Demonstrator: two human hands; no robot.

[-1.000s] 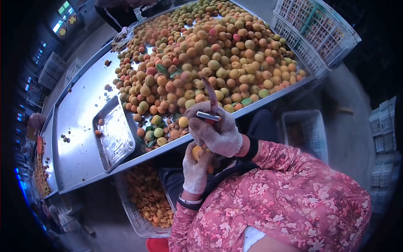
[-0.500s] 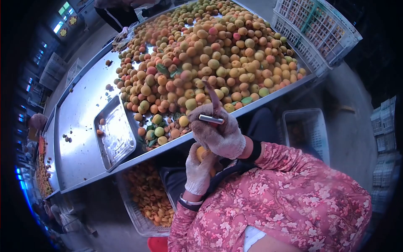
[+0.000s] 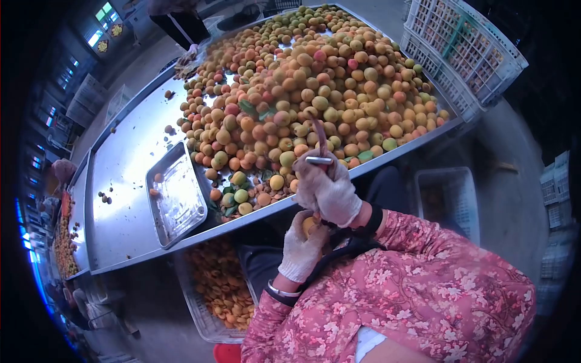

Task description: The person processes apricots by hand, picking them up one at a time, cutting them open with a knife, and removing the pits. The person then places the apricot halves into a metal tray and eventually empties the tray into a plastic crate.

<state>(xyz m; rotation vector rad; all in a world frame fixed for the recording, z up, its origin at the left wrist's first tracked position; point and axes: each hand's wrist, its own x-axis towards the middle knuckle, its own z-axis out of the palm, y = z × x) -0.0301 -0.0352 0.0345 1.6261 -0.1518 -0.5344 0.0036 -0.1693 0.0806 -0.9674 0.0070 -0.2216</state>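
Note:
My left hand (image 3: 302, 247), in a whitish knitted glove, is closed around a yellow-orange apricot (image 3: 309, 226) just in front of the table edge. My right hand (image 3: 330, 192), in a soiled glove, sits right above it. Its fingers wrap around a slim curved tool (image 3: 318, 132) with a dark reddish curved end pointing toward the fruit and a shiny metal band across the fist. Whether the tool touches the held apricot is hidden by the fingers. Beyond both hands, a large heap of apricots (image 3: 339, 97) covers much of the metal table (image 3: 118, 212).
A shallow metal tray (image 3: 181, 209) with small fruit pieces lies on the table. Below the edge stands a crate (image 3: 200, 314) of apricot halves; another plastic crate (image 3: 463, 206) is at my right. Stacked white crates (image 3: 466, 45) stand at the far right corner. Another person (image 3: 175, 21) is behind the table.
The view has shifted a little, so the table appears lower and farther right. My right hand and the curved tool have moved slightly away from me; the left hand still holds the apricot.

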